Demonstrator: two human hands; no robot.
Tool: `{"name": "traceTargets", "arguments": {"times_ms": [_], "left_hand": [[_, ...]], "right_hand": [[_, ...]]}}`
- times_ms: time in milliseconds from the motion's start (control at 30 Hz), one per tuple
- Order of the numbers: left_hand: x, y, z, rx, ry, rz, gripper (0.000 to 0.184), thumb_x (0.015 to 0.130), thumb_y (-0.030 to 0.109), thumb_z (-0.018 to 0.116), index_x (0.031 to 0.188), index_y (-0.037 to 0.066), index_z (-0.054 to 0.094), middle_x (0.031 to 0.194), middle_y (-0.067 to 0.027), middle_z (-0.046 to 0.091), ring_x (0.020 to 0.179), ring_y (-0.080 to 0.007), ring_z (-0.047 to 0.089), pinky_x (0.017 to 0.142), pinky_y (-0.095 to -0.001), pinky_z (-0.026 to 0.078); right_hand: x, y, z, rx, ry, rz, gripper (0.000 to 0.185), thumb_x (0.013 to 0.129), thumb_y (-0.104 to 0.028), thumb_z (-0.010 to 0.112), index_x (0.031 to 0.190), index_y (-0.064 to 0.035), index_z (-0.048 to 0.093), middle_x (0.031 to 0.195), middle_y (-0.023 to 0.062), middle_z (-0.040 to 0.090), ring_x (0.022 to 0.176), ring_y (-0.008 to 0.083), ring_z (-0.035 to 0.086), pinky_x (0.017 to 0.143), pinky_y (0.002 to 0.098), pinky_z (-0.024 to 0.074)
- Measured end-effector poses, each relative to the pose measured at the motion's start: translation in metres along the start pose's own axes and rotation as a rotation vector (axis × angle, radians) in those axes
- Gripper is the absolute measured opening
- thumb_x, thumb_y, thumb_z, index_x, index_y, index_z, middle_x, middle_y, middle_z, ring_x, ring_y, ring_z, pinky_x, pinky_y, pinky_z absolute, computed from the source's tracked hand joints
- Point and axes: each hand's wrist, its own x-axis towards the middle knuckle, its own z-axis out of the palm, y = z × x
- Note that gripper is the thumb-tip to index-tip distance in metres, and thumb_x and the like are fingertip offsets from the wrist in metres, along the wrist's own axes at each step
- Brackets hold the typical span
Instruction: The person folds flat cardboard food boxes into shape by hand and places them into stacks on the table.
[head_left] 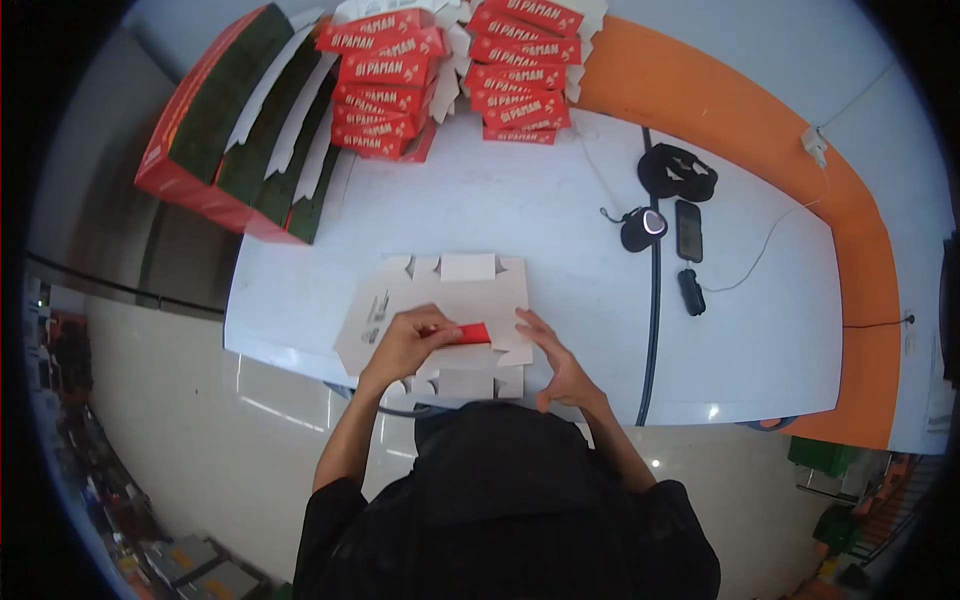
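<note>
Pinching the red piece (473, 334), apparently to control its position over the flat carton (440, 296), the left hand (405, 345) faces the open, empty right hand (567, 380).

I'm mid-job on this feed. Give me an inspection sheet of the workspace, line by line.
Surface: white table, dark strip crossing its right part; no spill seen.
Job's things: unfolded carton lies flat near the front edge, small red piece on it.
Clutter: phone, ring-lit device and black bundle, right; two red carton stacks, far side.
Grippers: bare hands; left hand at the red piece, pinch or press unclear; right hand open at the carton's right edge.
Cables: white cable runs from a small black device towards the wall socket.
Surroundings: orange ledge behind; large red-and-green box, left; other people, nothing seen.
</note>
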Motion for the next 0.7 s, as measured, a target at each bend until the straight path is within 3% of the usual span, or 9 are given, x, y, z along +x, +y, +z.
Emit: {"name": "traceTargets", "arguments": {"times_ms": [67, 167, 200, 300, 367, 400, 433, 600, 700], "left_hand": [[-0.008, 0.030, -0.002, 0.070, 0.081, 0.059, 0.010, 0.095, 0.013, 0.073, 0.099, 0.006, 0.080, 0.090, -0.0100, 0.071, 0.084, -0.0231, 0.070, 0.073, -0.0386, 0.056], [-0.020, -0.010, 0.027, 0.383, -0.020, 0.273, 0.011, 0.089, 0.007, 0.074, 0.099, 0.005, 0.079, 0.089, -0.0101, 0.070, 0.082, -0.0265, 0.069, 0.073, -0.0391, 0.056], [-0.027, -0.025, 0.036, 0.450, -0.071, 0.247, 0.015, 0.085, 0.005, 0.076, 0.100, 0.005, 0.079, 0.088, -0.0094, 0.069, 0.081, -0.0288, 0.067, 0.072, -0.0393, 0.055], [-0.039, -0.008, 0.019, 0.234, 0.097, 0.177, 0.016, 0.082, 0.004, 0.076, 0.098, 0.006, 0.079, 0.088, -0.0082, 0.069, 0.081, -0.0285, 0.067, 0.072, -0.0396, 0.055], [-0.038, 0.018, -0.002, 0.352, 0.197, 0.234, 0.011, 0.089, 0.008, 0.075, 0.098, 0.005, 0.078, 0.088, -0.0083, 0.069, 0.079, -0.0282, 0.067, 0.068, -0.0371, 0.054], [-0.034, 0.021, -0.004, 0.307, 0.181, 0.154, 0.011, 0.090, 0.009, 0.075, 0.099, 0.004, 0.078, 0.087, -0.0087, 0.069, 0.078, -0.0269, 0.067, 0.068, -0.0361, 0.055], [-0.032, 0.022, -0.004, 0.264, 0.173, 0.077, 0.011, 0.091, 0.010, 0.075, 0.099, 0.004, 0.078, 0.086, -0.0090, 0.069, 0.077, -0.0256, 0.068, 0.068, -0.0350, 0.055], [-0.019, 0.020, 0.003, -0.089, 0.294, 0.071, 0.011, 0.095, 0.010, 0.074, 0.101, 0.001, 0.077, 0.087, -0.0095, 0.070, 0.077, -0.0187, 0.069, 0.071, -0.0309, 0.056], [-0.011, 0.013, 0.016, -0.204, 0.257, -0.015, 0.013, 0.096, 0.009, 0.073, 0.104, -0.001, 0.075, 0.090, -0.0103, 0.071, 0.079, -0.0164, 0.069, 0.072, -0.0296, 0.056]], "right_hand": [[0.005, -0.005, 0.001, -0.092, 0.036, 0.015, 0.080, 0.073, -0.030, 0.093, 0.145, -0.0164, 0.060, 0.166, 0.0093, 0.037, 0.157, 0.0360, 0.023, 0.127, 0.0512, 0.0260], [0.009, 0.003, 0.001, -0.360, -0.109, -0.003, 0.082, 0.071, -0.026, 0.094, 0.144, -0.0133, 0.061, 0.164, 0.0105, 0.038, 0.156, 0.0364, 0.026, 0.126, 0.0507, 0.0284], [0.010, -0.015, 0.002, -0.425, -0.167, 0.090, 0.084, 0.070, -0.029, 0.095, 0.144, -0.0121, 0.060, 0.164, 0.0118, 0.038, 0.155, 0.0374, 0.028, 0.124, 0.0516, 0.0296], [0.011, -0.019, -0.002, -0.322, -0.184, 0.116, 0.085, 0.069, -0.029, 0.096, 0.144, -0.0112, 0.060, 0.164, 0.0123, 0.038, 0.155, 0.0374, 0.028, 0.124, 0.0517, 0.0299], [0.017, -0.045, 0.001, -0.257, -0.034, 0.090, 0.081, 0.073, -0.028, 0.094, 0.144, -0.0097, 0.060, 0.164, 0.0132, 0.038, 0.154, 0.0374, 0.028, 0.124, 0.0516, 0.0300], [0.020, -0.052, 0.001, -0.234, 0.032, 0.073, 0.079, 0.075, -0.027, 0.093, 0.144, -0.0090, 0.060, 0.163, 0.0136, 0.039, 0.154, 0.0373, 0.028, 0.124, 0.0516, 0.0301], [0.022, -0.051, 0.002, -0.273, 0.068, 0.024, 0.072, 0.077, -0.024, 0.092, 0.140, -0.0079, 0.061, 0.160, 0.0145, 0.043, 0.153, 0.0375, 0.031, 0.123, 0.0519, 0.0305], [0.043, -0.013, 0.009, -0.306, 0.252, -0.218, 0.037, 0.084, -0.005, 0.082, 0.118, -0.0026, 0.068, 0.132, 0.0152, 0.066, 0.138, 0.0371, 0.053, 0.120, 0.0553, 0.0333], [0.055, -0.002, 0.024, -0.302, 0.406, -0.295, 0.028, 0.082, -0.002, 0.082, 0.107, -0.0053, 0.068, 0.114, 0.0118, 0.072, 0.126, 0.0341, 0.061, 0.118, 0.0589, 0.0355]]}}
